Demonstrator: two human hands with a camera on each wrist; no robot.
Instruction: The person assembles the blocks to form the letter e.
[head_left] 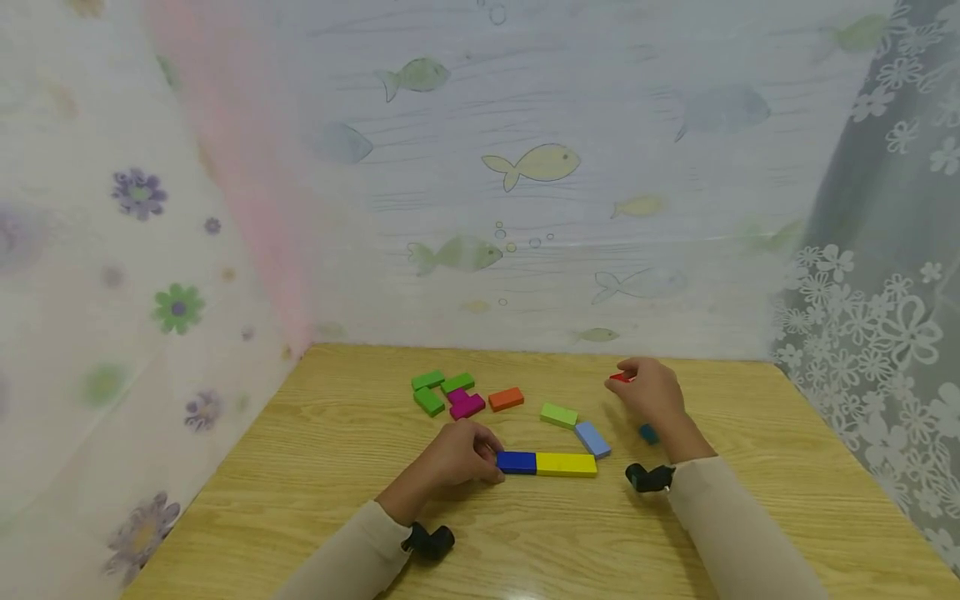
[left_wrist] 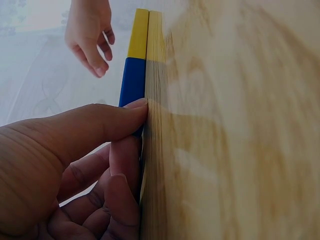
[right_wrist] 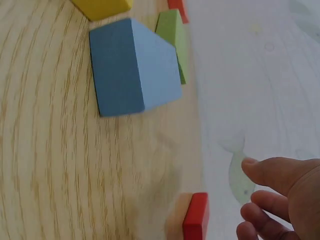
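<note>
My left hand point(head_left: 461, 457) pinches the left end of a dark blue block point(head_left: 517, 462) between thumb and fingers. End to end with it, a longer yellow block point(head_left: 566, 465) continues the row to the right. In the left wrist view, the thumb covers part of the blue block point(left_wrist: 132, 82). My right hand point(head_left: 654, 393) is over the right side of the table, beside a small red block point(head_left: 619, 377). The right wrist view shows that red block point(right_wrist: 196, 217) on the tabletop, apart from the fingers, which are spread and hold nothing.
A light blue block point(head_left: 592, 439) lies near the yellow block's right end, close to a lime block point(head_left: 559, 415). Farther left are an orange block point(head_left: 506, 399), a magenta piece point(head_left: 467, 407) and several green blocks point(head_left: 429, 402). A teal block point(head_left: 648, 433) is partly behind the right wrist.
</note>
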